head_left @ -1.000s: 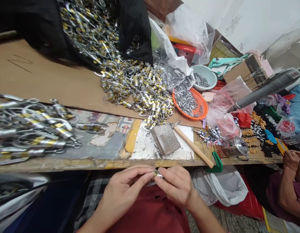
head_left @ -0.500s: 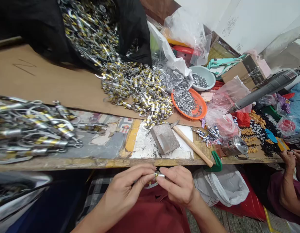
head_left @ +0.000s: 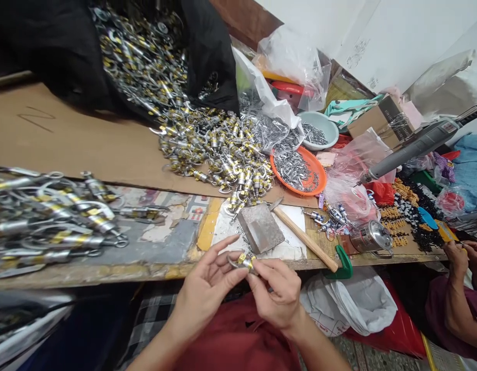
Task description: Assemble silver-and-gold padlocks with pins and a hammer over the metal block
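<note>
My left hand (head_left: 205, 288) and my right hand (head_left: 277, 294) meet at the near edge of the workbench (head_left: 107, 270), both pinching one small silver and gold metal clasp (head_left: 244, 260) between their fingertips. Its ring end sticks out towards the left hand. Just beyond the hands lies a grey metal block (head_left: 260, 228) on a white sheet, with a wooden-handled hammer (head_left: 305, 234) beside it. A big heap of similar clasps (head_left: 219, 147) spills from a black bag (head_left: 211, 51) further back.
A second pile of clasps (head_left: 49, 216) lies at the left on the bench. An orange dish (head_left: 300, 170) and a pale bowl (head_left: 319, 131) hold small metal parts. A grey rotary tool (head_left: 412, 147), a steel cup (head_left: 372, 238) and another person's hands (head_left: 462, 255) are at the right.
Both hands have lifted the clasp from below the bench edge up to its level, and the left hand's fingers have spread while the clasp turned.
</note>
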`<move>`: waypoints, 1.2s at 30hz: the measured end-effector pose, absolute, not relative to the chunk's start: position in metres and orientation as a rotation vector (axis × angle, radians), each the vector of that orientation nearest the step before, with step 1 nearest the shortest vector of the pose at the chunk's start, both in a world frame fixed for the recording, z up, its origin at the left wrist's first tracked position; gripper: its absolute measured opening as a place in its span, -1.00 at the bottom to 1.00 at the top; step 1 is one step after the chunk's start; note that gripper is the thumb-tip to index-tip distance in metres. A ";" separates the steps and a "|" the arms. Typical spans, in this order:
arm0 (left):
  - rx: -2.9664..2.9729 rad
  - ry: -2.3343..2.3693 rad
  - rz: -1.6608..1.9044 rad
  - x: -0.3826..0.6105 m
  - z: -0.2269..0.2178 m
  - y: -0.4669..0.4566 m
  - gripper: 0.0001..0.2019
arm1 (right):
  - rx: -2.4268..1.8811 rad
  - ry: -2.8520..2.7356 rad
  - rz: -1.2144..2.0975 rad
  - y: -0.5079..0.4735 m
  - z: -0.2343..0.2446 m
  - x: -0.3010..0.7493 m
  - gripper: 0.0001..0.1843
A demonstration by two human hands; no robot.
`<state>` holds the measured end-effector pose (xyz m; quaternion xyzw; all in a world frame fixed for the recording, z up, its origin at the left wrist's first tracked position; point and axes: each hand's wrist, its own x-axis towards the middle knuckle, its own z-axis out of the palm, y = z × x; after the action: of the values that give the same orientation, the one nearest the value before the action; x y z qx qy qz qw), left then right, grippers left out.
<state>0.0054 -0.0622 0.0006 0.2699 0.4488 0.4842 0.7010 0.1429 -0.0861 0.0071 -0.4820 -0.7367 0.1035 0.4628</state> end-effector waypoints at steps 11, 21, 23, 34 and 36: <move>0.813 0.779 0.931 -0.002 -0.010 -0.018 -0.35 | -1.991 -1.845 -0.022 0.047 0.048 0.251 -0.72; 0.701 0.748 0.875 -0.003 0.000 -0.014 -0.40 | -2.475 -2.016 0.095 0.148 0.026 0.252 -0.79; 0.651 0.755 0.878 -0.003 0.003 -0.013 -0.40 | -2.465 -2.026 0.125 0.151 0.026 0.252 -0.70; 0.647 0.695 0.888 -0.003 -0.009 -0.011 -0.43 | -1.974 -1.971 0.293 0.087 0.043 0.253 -0.81; 0.664 0.688 0.889 -0.003 -0.011 -0.011 -0.43 | -1.633 -2.020 0.526 0.055 0.046 0.231 -0.90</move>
<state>-0.0030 -0.0105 -0.0111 0.3089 0.3200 0.4137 0.7944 0.2309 0.0548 0.0464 -0.5976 -0.7394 0.1925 0.2433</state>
